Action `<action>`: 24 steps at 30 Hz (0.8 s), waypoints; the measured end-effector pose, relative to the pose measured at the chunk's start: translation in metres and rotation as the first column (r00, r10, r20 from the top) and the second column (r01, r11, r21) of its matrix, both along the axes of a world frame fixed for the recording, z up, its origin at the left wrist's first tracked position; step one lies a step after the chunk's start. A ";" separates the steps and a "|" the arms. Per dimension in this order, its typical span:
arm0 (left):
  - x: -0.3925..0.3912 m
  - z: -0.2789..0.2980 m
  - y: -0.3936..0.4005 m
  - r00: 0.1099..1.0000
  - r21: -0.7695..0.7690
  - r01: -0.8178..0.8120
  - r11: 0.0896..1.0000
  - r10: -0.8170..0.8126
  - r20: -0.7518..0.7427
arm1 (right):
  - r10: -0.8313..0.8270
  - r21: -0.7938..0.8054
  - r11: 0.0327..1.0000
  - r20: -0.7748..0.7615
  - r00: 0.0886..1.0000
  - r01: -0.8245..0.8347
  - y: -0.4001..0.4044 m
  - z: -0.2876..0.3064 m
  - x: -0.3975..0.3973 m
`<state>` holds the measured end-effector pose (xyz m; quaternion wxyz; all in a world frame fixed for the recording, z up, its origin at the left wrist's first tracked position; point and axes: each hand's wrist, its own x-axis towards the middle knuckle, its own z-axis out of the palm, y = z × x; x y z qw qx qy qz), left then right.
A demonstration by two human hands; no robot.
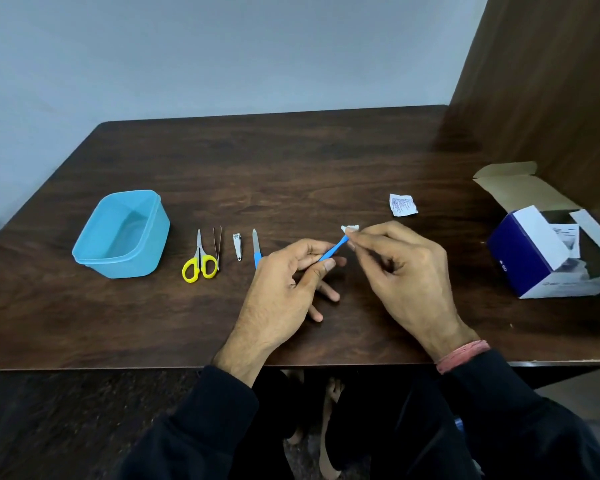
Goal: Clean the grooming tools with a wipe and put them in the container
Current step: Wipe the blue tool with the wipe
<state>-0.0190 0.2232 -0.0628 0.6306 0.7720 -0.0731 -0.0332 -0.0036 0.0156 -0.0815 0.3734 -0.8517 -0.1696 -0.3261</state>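
Left hand (288,271) pinches blue tool (333,250) handle | right hand (399,268) pinches wipe (350,228) on its tip | above table (291,168)

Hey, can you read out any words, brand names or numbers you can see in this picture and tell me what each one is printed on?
Nothing here reads clearly.
Torn sachet on the table: lines of small print, too small to read.
Blue and white box, blue side: small white marks, blurred.
Box, white front: faint print along the bottom, unreadable.
Sachets inside the box: grey print, blurred.
Container and tools: no text visible.
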 end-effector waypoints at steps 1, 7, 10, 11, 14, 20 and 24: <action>0.000 0.000 0.000 1.000 0.000 0.001 1.000 -0.001 0.001 | 0.001 -0.013 1.000 0.007 1.000 -0.001 0.000 0.000 -0.001; -0.001 0.002 0.000 1.000 0.007 0.006 1.000 -0.006 0.011 | 0.028 -0.045 0.999 0.037 0.999 -0.026 0.000 0.003 -0.004; 0.000 0.001 0.000 1.000 0.007 0.001 1.000 -0.001 0.006 | 0.051 -0.058 0.997 0.038 0.998 -0.049 0.001 0.005 -0.005; 0.000 0.001 0.000 1.000 0.007 0.003 1.000 -0.003 0.002 | 0.043 -0.058 0.997 0.037 0.998 -0.041 0.001 0.005 -0.005; 0.002 -0.001 0.000 1.000 0.002 0.027 1.000 -0.027 -0.007 | 0.040 -0.054 0.998 0.018 0.999 -0.039 0.000 0.002 -0.004; 0.003 0.000 0.004 0.996 0.003 0.090 0.996 -0.090 -0.002 | -0.007 -0.027 1.000 0.063 0.998 0.009 0.001 0.005 -0.007; 0.002 0.001 0.008 0.993 0.060 0.115 0.992 -0.117 0.035 | -0.045 -0.051 0.998 0.080 0.996 0.049 0.001 0.008 -0.006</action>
